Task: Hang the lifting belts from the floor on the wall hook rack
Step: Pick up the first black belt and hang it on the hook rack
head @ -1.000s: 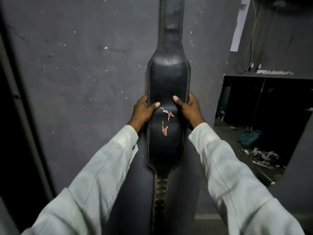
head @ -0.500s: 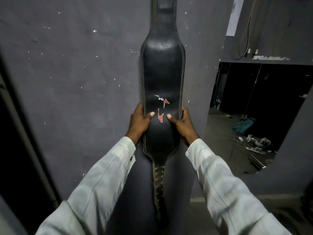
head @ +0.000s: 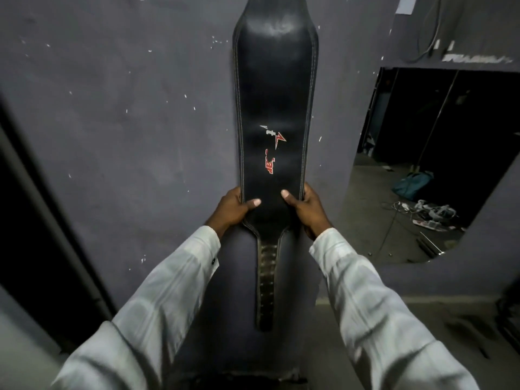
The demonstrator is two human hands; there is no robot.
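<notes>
A black leather lifting belt (head: 275, 88) with a red and white logo hangs lengthwise against the dark grey wall (head: 126, 122). Its top runs out of the frame, so the hook rack is hidden. Its narrow perforated strap end (head: 266, 282) dangles below. My left hand (head: 232, 208) grips the left edge of the belt's wide part near its lower taper, thumb on the front. My right hand (head: 308, 209) grips the right edge at the same height, thumb also on the front.
A mirror or opening (head: 439, 164) at the right shows a dim floor with a teal bag (head: 412, 184) and scattered items (head: 433, 213). A dark doorway with a frame (head: 42, 220) runs along the left. The concrete floor (head: 422, 319) lies below right.
Both hands have slid down the belt from above the logo to below it, near the lower taper. The view has tilted downward, showing more of the strap end.
</notes>
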